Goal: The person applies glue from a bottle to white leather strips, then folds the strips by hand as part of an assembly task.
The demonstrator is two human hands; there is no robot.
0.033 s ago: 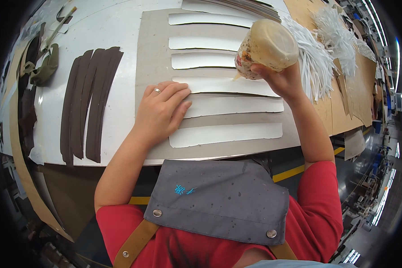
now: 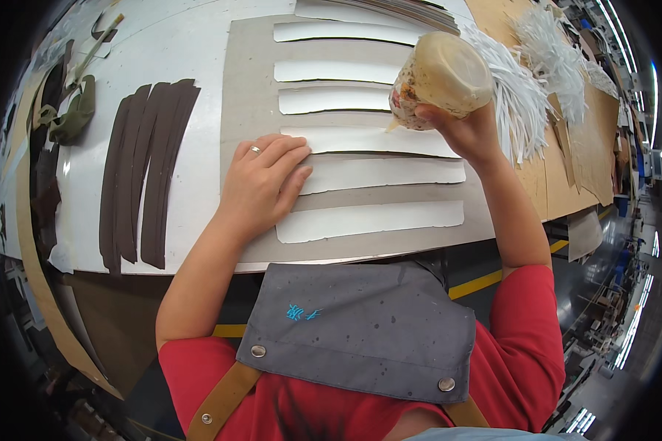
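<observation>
My right hand (image 2: 467, 132) grips a cloudy, stained squeeze bottle (image 2: 445, 77) turned bottom up, its yellowish tip pointing down by a white strip (image 2: 375, 141). The fingers of my left hand (image 2: 261, 180) lie over the left end of that strip, with the thumb apart from them. Nearer me lie two more white strips (image 2: 390, 175), and several others (image 2: 338, 71) lie farther away, all spaced in rows on a grey board (image 2: 254, 73). The bottle and right hand hide the right ends of some far strips.
Dark brown strips (image 2: 151, 176) lie side by side on the white table (image 2: 206, 51) at left, beyond them a green strap (image 2: 81, 114). A stack of strips (image 2: 404, 13) stands at the far edge. Bunched white strips (image 2: 518, 110) lie on brown sheets (image 2: 566, 169) at right.
The board, its white strips and my left hand appear very slightly farther left. My right hand holds the bottle at nearly the same spot.
</observation>
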